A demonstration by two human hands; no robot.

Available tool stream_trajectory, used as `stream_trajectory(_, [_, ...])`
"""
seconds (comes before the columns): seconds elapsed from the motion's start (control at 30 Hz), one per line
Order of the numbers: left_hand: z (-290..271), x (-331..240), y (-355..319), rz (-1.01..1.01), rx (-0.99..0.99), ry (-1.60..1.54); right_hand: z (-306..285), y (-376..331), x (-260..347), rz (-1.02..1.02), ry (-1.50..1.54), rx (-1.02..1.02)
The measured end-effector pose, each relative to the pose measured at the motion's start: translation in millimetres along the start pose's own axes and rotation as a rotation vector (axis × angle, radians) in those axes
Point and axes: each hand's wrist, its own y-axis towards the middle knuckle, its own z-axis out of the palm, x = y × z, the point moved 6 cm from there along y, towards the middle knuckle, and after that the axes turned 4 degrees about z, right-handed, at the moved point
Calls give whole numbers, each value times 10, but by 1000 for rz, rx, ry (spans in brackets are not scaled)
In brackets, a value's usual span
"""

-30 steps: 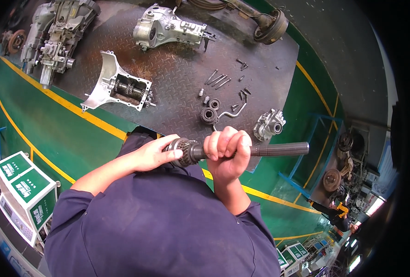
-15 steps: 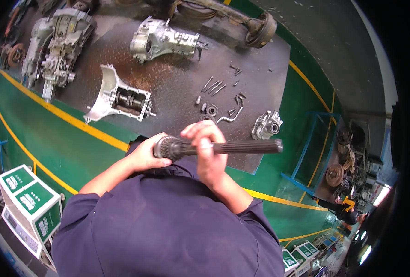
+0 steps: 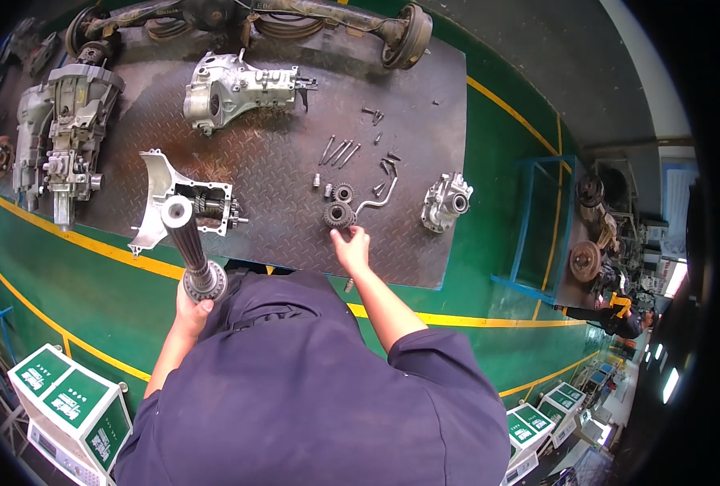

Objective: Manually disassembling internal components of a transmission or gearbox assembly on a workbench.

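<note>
My left hand [image 3: 191, 304] grips the geared end of a long splined steel shaft [image 3: 188, 247], which stands nearly upright and points toward me. My right hand [image 3: 352, 246] reaches forward over the dark checker-plate platform [image 3: 287, 194], its fingers touching a small gear [image 3: 337, 215] lying beside a second gear [image 3: 343, 193]. An open aluminium gearbox housing [image 3: 183, 203] with gears inside lies on the plate just behind the shaft. A bent metal rod [image 3: 378, 198] lies right of the gears.
Several bolts [image 3: 340, 151] lie loose on the plate. A small cast housing [image 3: 446, 201] sits at the right, a gearbox case [image 3: 238, 87] and a full gearbox [image 3: 68, 134] farther back, an axle [image 3: 328, 16] along the far edge. Green-white boxes [image 3: 72, 405] stand lower left.
My right hand let go of the shaft and reached out to the gears on the plate. The shaft swung from horizontal to nearly upright, held by my left hand alone.
</note>
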Motion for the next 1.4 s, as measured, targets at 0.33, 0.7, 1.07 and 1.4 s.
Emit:
stream_trajectory(0.33, [121,-53,-280,-113,-7,10,283,678,171,340,-111,-55])
stream_trajectory(0.7, [177,71,-269,-156,53,16,190,442,209,116,-60,-153])
stream_trajectory(1.07, [194,157,-231,-184,38,-29,324,-75,441,-338,-282,-172])
stream_trajectory(1.4, [178,104,-222,-178,34,11,641,30,526,-516,-119,105])
